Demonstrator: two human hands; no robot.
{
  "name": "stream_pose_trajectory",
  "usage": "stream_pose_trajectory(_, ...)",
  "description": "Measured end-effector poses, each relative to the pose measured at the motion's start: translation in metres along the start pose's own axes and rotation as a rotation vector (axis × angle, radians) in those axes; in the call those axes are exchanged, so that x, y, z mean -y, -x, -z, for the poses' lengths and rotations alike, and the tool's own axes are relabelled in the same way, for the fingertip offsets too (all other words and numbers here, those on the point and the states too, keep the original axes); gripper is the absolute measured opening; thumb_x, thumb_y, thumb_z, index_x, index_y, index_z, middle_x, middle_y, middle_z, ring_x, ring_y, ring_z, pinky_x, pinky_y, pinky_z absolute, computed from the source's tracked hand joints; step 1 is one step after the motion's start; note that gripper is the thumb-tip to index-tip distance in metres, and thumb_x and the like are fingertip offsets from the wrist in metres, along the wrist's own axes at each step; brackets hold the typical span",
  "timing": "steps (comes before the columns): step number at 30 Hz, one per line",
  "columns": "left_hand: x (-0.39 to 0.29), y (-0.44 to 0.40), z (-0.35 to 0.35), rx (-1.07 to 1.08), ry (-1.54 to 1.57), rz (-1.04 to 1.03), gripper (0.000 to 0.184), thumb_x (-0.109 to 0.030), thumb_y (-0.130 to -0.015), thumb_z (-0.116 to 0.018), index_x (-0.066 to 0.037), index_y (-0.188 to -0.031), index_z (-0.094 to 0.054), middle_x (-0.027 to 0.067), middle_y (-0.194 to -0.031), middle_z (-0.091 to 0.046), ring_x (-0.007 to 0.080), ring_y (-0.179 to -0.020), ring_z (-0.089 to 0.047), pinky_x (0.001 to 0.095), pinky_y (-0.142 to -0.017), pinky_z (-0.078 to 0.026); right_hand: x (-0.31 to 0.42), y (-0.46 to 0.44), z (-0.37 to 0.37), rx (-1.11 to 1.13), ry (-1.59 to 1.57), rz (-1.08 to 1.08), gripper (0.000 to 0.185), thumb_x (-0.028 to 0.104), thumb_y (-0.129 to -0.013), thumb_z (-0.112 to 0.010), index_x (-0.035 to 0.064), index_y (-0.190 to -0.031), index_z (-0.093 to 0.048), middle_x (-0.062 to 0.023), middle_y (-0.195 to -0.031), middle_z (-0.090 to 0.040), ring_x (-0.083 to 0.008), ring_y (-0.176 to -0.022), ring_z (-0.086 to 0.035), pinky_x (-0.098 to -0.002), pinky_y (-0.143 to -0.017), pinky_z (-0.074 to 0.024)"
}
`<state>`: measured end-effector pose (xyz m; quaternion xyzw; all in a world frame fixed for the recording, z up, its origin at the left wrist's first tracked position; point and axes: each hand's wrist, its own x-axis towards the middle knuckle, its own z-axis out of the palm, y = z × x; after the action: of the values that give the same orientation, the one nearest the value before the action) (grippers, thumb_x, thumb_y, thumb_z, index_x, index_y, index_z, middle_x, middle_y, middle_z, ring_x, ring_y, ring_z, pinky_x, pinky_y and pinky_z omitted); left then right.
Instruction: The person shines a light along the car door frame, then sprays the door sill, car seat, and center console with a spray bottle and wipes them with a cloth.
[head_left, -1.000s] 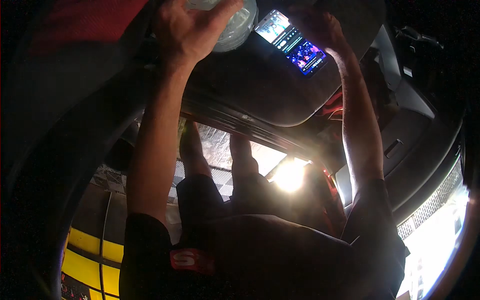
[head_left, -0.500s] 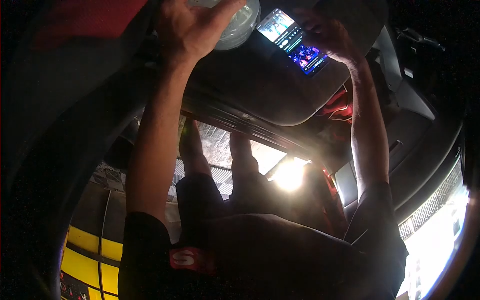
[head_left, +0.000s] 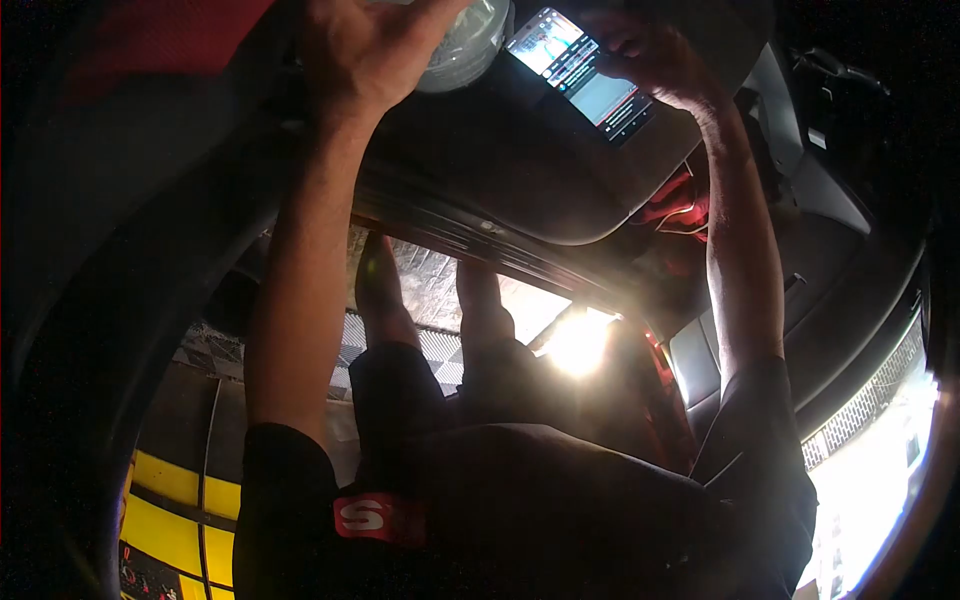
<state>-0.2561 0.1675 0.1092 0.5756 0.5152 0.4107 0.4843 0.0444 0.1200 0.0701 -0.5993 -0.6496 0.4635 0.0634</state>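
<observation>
A phone (head_left: pixel 580 75) with a lit screen lies on a dark car seat (head_left: pixel 540 190). My right hand (head_left: pixel 665 70) is over the phone's right edge, fingers apart, with a fingertip at the screen. At the top, my left hand (head_left: pixel 380 50) is beside a clear, round plastic container (head_left: pixel 465 50). Its thumb is spread over the container, and the other fingers run out at the top edge. Whether the left hand grips the container cannot be seen.
A bright lamp (head_left: pixel 580 342) glares beside my legs, near the door sill (head_left: pixel 485 228). The open car door (head_left: pixel 800 330) stands on the right. Red cloth or wiring (head_left: pixel 685 205) shows beyond the seat. Yellow panels (head_left: pixel 175 520) are at lower left.
The phone's screen has changed from a colourful picture to a mostly pale grey-blue area. My right hand has moved back from the phone's top, its fingers now more spread. My left hand has shifted slightly.
</observation>
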Motion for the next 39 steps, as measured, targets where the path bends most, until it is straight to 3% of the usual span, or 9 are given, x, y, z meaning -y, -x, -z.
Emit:
stream_pose_trajectory(2, 0.0, 0.001, -0.001, 0.013, 0.044, -0.006, 0.037, -0.027, -0.073, -0.077, -0.001, -0.094, -0.063, 0.0097, -0.087, -0.067, 0.0228, -0.079, -0.065, 0.0376, -0.074, -0.051, 0.026, 0.001, 0.005, 0.003, 0.036, -0.151, 0.059, 0.022, -0.073, -0.082, 0.0051, -0.124, -0.059, -0.0121, -0.101, -0.068, -0.0213, -0.092, -0.065, -0.0338, -0.082, -0.0544)
stream_pose_trajectory(7, -0.002, 0.001, 0.001, 0.015, 0.003, 0.006, 0.036, -0.027, -0.073, -0.076, -0.001, -0.094, -0.063, 0.0096, -0.088, -0.067, 0.022, -0.079, -0.065, 0.0372, -0.074, -0.051, 0.024, 0.001, 0.005, 0.034, 0.088, -0.143, 0.062, 0.017, -0.069, -0.08, 0.0086, -0.126, -0.059, -0.013, -0.102, -0.068, -0.0225, -0.093, -0.065, -0.0348, -0.081, -0.0549)
stream_pose_trajectory(9, -0.004, 0.0, 0.001, 0.019, -0.011, 0.002, 0.035, -0.027, -0.073, -0.076, -0.001, -0.094, -0.064, 0.0094, -0.088, -0.067, 0.022, -0.079, -0.065, 0.0371, -0.074, -0.051, 0.001, -0.001, 0.0, 0.032, -0.3, 0.339, 0.064, 0.018, -0.068, -0.081, 0.0089, -0.127, -0.058, -0.0129, -0.102, -0.068, -0.0223, -0.092, -0.065, -0.0349, -0.081, -0.0548)
stream_pose_trajectory(11, -0.004, 0.0, 0.001, 0.02, -0.018, -0.002, 0.035, -0.027, -0.073, -0.076, -0.001, -0.094, -0.064, 0.0093, -0.088, -0.067, 0.022, -0.079, -0.065, 0.0371, -0.074, -0.051, -0.001, -0.002, -0.001, 0.029, -0.492, 0.581, 0.065, 0.019, -0.068, -0.082, 0.009, -0.127, -0.058, -0.0128, -0.102, -0.068, -0.0222, -0.091, -0.065, -0.0349, -0.081, -0.0547)
stream_pose_trajectory(15, -0.003, 0.001, 0.002, -0.001, -0.043, -0.022, 0.034, -0.026, -0.073, -0.076, -0.001, -0.094, -0.064, 0.0091, -0.088, -0.067, 0.0218, -0.08, -0.065, 0.0373, -0.074, -0.051, 0.006, -0.004, 0.0, 0.028, -0.481, 0.624, 0.064, 0.017, -0.069, -0.08, 0.0092, -0.128, -0.058, -0.0124, -0.102, -0.068, -0.0221, -0.092, -0.065, -0.0356, -0.082, -0.0544)
stream_pose_trajectory(18, 0.0, 0.0, 0.001, 0.003, -0.003, -0.028, 0.034, -0.026, -0.074, -0.076, -0.001, -0.094, -0.064, 0.0093, -0.089, -0.067, 0.0218, -0.08, -0.065, 0.0372, -0.074, -0.051, 0.025, 0.0, 0.004, 0.028, -0.112, -0.225, 0.063, 0.019, -0.071, -0.078, 0.0091, -0.129, -0.056, -0.0119, -0.103, -0.067, -0.0223, -0.092, -0.065, -0.0366, -0.081, -0.0542)
stream_pose_trajectory(26, 0.0, 0.0, 0.001, 0.015, 0.003, -0.023, 0.034, -0.026, -0.074, -0.076, -0.001, -0.094, -0.064, 0.0093, -0.088, -0.068, 0.0216, -0.08, -0.065, 0.0368, -0.074, -0.051, 0.04, 0.004, 0.01, 0.081, 0.114, -0.074, 0.053, 0.024, -0.08, -0.071, 0.006, -0.128, -0.057, -0.0118, -0.104, -0.067, -0.0223, -0.092, -0.064, -0.0368, -0.08, -0.0539)
stream_pose_trajectory(35, -0.004, 0.0, 0.002, 0.028, -0.014, 0.011, 0.034, -0.025, -0.074, -0.075, -0.001, -0.095, -0.064, 0.0102, -0.087, -0.068, 0.0222, -0.078, -0.065, 0.0368, -0.072, -0.051, 0.03, 0.004, -0.005, -0.038, -0.071, -0.149, 0.054, 0.025, -0.08, -0.071, 0.0068, -0.128, -0.057, -0.0124, -0.104, -0.067, -0.0228, -0.093, -0.065, -0.0359, -0.081, -0.0535)
stream_pose_trajectory(39, -0.005, -0.001, 0.004, 0.077, -0.033, 0.044, 0.035, -0.027, -0.075, -0.075, -0.001, -0.097, -0.065, 0.0111, -0.093, -0.068, 0.0232, -0.085, -0.065, 0.037, -0.076, -0.05, 0.054, 0.02, -0.035, -0.269, 0.368, -0.034, 0.051, 0.026, -0.082, -0.07, 0.0072, -0.127, -0.058, -0.0119, -0.105, -0.067, -0.0214, -0.09, -0.065, -0.0329, -0.077, -0.0539)
